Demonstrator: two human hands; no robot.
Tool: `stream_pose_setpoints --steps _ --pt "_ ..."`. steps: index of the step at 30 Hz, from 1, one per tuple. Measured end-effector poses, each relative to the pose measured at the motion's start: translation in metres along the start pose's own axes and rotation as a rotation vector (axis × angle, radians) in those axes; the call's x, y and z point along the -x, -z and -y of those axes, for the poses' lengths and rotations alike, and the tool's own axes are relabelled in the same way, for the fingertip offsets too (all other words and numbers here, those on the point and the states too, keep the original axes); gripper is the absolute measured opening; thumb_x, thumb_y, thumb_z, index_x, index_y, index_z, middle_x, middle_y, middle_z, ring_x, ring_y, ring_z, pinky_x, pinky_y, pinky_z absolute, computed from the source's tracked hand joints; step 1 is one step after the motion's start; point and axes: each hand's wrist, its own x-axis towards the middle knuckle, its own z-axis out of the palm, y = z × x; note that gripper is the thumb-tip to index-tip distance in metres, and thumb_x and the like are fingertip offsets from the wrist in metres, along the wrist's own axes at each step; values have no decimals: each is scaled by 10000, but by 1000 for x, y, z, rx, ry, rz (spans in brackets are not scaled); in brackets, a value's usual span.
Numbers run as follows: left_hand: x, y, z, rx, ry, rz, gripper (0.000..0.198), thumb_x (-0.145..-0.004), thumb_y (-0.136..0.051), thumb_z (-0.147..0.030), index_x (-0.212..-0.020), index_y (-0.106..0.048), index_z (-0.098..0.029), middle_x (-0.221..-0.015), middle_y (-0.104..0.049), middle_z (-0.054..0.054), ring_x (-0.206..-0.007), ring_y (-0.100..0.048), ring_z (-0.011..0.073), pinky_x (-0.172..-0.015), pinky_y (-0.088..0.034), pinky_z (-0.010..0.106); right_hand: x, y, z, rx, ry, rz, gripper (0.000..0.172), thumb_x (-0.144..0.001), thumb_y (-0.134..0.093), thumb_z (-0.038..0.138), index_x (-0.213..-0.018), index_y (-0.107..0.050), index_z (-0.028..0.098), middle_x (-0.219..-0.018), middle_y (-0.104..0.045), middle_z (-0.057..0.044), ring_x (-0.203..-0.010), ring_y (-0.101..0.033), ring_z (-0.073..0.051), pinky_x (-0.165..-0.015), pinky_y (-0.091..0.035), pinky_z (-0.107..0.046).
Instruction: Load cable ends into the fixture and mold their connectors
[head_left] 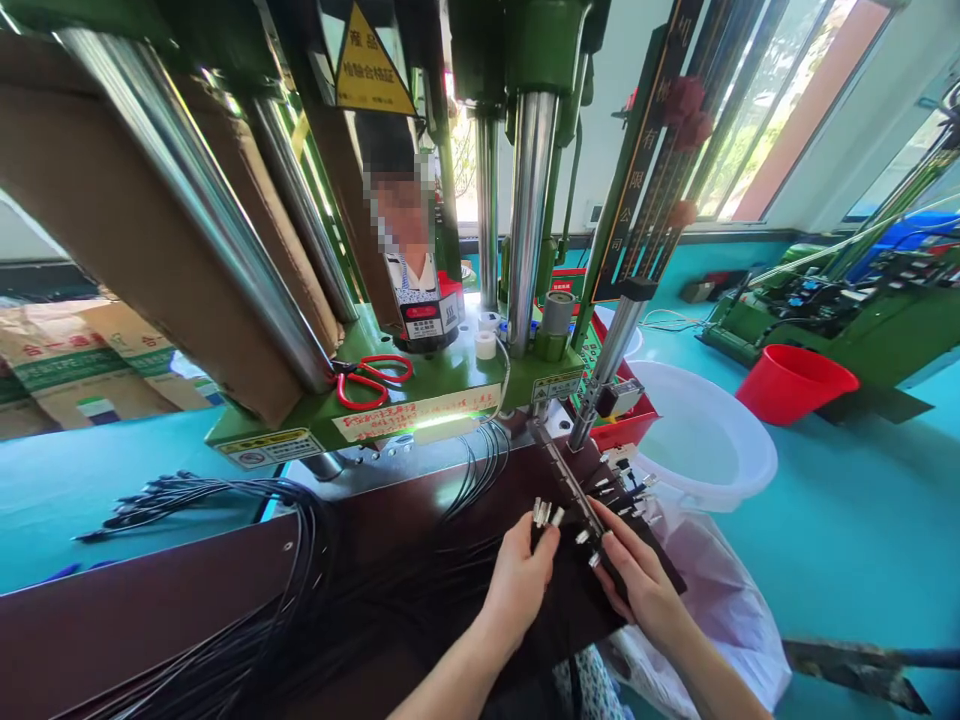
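Observation:
My left hand (519,575) is closed round a small bunch of black cables, whose silver metal connectors (546,514) stick up above the fingers. Beside it, my right hand (641,575) grips the near end of a narrow metal bar (568,478) that slants away toward the machine. Two silver connector tips (583,538) show at the bar's left side, close to the right fingertips. More black connectors (626,488) lie in a cluster just right of the bar. Black cables (420,590) spread over the dark brown tabletop (367,535) under and left of my hands.
A green press (442,385) with steel columns stands ahead, red-handled scissors (371,382) on its base. Another cable bundle (202,487) hangs over the table's left part. At right are a white tub (739,470), a red bucket (795,385) and a white plastic bag (731,590).

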Motion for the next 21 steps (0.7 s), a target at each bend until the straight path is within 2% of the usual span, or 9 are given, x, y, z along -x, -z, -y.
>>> stream_pose_setpoints --steps 4,7,17,21 --pt "4 -2 -7 26 120 113 391 -617 -626 -521 -653 -436 -181 -376 -259 -131 -317 -196 20 -352 -113 190 0 0 3 37 8 111 595 -771 -540 545 -1268 -464 226 -437 -353 86 -310 -245 -25 -270 -157 -130" --pt "6 -2 -12 44 119 96 420 -587 -639 -541 -640 -426 -183 -373 -263 -131 -312 -184 16 -354 -98 194 1 1 7 32 6 159 591 -776 -544 530 -1273 -461 220 -434 -354 88 -308 -250 -24 -276 -158 -132" --pt "7 -2 -10 26 84 59 390 -597 -647 -506 -605 -439 -177 -381 -300 -114 -335 -198 20 -366 -118 192 4 -1 15 61 -76 129 694 -716 -573 586 -1271 -460 185 -433 -360 89 -314 -247 -28 -279 -130 -140" --pt "5 2 -4 -8 42 36 368 -603 -658 -481 -605 -463 -169 -387 -318 -105 -356 -226 30 -379 -147 188 1 3 9 107 -28 178 676 -756 -532 575 -1292 -433 175 -433 -311 95 -330 -248 -42 -297 -147 -157"
